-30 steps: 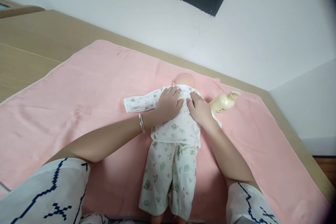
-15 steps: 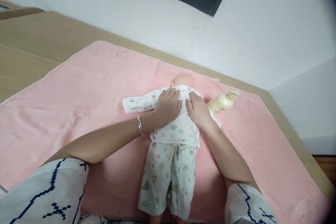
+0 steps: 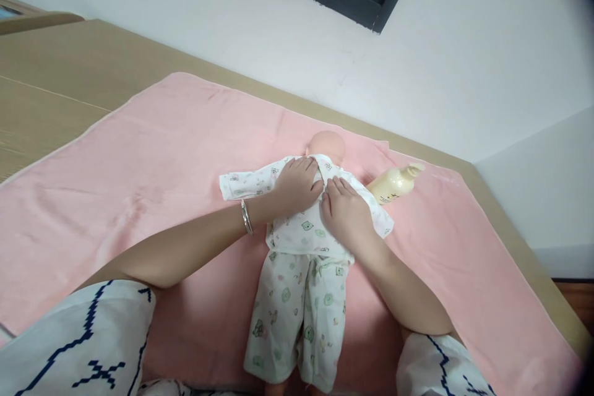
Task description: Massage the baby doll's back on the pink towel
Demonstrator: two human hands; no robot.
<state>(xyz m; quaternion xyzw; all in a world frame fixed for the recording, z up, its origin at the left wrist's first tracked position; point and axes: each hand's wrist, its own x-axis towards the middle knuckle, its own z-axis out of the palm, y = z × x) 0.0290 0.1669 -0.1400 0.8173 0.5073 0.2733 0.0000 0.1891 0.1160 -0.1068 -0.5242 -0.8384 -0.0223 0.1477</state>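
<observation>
A doll (image 3: 301,284) in printed pyjamas lies face down at the middle of a pink towel (image 3: 139,167), which is spread over a wooden table (image 3: 41,105) and apparently serves as padding. The person's left hand (image 3: 297,185) and right hand (image 3: 346,213) rest side by side on the doll's upper back. Both are open, palms down and fingers spread, pressing on the cloth rather than gripping it, with fingertips near the collar below the bare head (image 3: 326,145). A cream bottle (image 3: 392,184) lies on its side just beside the doll's right sleeve (within easy reach, its pump pointing away). A silver bracelet (image 3: 245,218) circles the left wrist.
</observation>
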